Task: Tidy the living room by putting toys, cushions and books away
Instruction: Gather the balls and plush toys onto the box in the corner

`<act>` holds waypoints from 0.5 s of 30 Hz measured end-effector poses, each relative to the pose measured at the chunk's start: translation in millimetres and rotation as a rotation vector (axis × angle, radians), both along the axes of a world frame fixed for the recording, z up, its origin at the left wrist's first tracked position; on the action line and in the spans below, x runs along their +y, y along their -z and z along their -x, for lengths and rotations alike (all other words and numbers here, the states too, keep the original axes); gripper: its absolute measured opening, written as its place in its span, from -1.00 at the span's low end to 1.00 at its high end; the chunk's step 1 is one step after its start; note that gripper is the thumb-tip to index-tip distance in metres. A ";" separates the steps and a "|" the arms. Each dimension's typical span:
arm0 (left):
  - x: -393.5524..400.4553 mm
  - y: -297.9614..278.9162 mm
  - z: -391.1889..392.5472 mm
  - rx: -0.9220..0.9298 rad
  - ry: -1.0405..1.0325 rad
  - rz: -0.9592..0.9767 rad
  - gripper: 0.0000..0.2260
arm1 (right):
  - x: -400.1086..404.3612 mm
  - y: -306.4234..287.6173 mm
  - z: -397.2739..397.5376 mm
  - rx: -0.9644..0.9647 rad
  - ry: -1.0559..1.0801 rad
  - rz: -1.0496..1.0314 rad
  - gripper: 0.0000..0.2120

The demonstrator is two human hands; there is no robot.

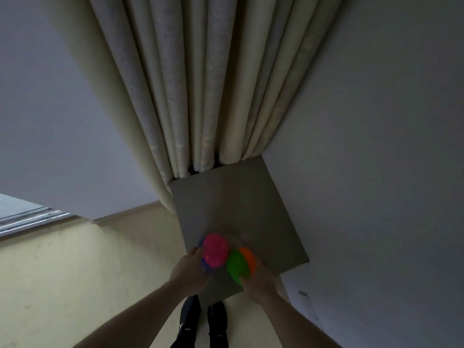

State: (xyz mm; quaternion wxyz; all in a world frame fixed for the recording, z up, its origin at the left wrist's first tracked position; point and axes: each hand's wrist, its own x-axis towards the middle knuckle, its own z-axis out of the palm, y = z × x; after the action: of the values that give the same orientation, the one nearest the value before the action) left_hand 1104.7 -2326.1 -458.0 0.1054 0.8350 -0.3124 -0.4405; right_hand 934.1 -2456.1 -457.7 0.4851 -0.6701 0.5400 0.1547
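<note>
Several spiky toy balls bunch together at the near edge of a grey square table top [233, 204]. My left hand [192, 268] cups a pink ball [215, 249] and a blue ball [205, 263] that peeks out beneath it. My right hand [259, 277] curls round a green ball [236, 266] and an orange ball [249, 259] behind it. The two hands flank the cluster, left and right. Most of the blue ball is hidden.
Cream curtains [200, 84] hang down to the table's far edge. A grey wall [376, 146] stands on the right, another wall on the left with a window sill [27, 217] low down. Pale floor [88, 272] lies left of the table. My dark shoes [203, 320] stand below it.
</note>
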 end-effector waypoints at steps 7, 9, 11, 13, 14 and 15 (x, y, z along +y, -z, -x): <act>15.0 -56.1 15.6 -0.036 -0.004 0.019 -0.39 | 9.3 -57.7 10.6 -0.057 -0.114 0.092 -0.30; 31.9 -79.9 23.4 -0.053 -0.067 0.042 -0.36 | 18.6 -74.9 17.3 -0.057 -0.177 0.111 -0.22; 54.0 -102.7 31.2 -0.083 -0.139 0.057 -0.34 | 28.9 -94.7 22.3 -0.062 -0.224 0.106 -0.15; 79.3 -123.9 40.5 -0.114 -0.217 0.076 -0.32 | 39.7 -107.5 27.7 -0.096 -0.266 0.088 -0.15; 95.0 -135.4 47.4 -0.135 -0.264 0.085 -0.32 | 47.3 -118.1 29.2 -0.116 -0.313 0.087 -0.17; 111.1 -146.4 54.0 -0.152 -0.309 0.090 -0.32 | 54.3 -126.0 29.8 -0.121 -0.363 0.084 -0.19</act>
State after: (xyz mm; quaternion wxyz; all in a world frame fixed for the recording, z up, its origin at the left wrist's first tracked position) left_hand 1050.6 -2215.0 -311.6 0.1851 0.8985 -0.2066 -0.3402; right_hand 904.3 -2401.8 -331.7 0.4523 -0.7843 0.3861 0.1767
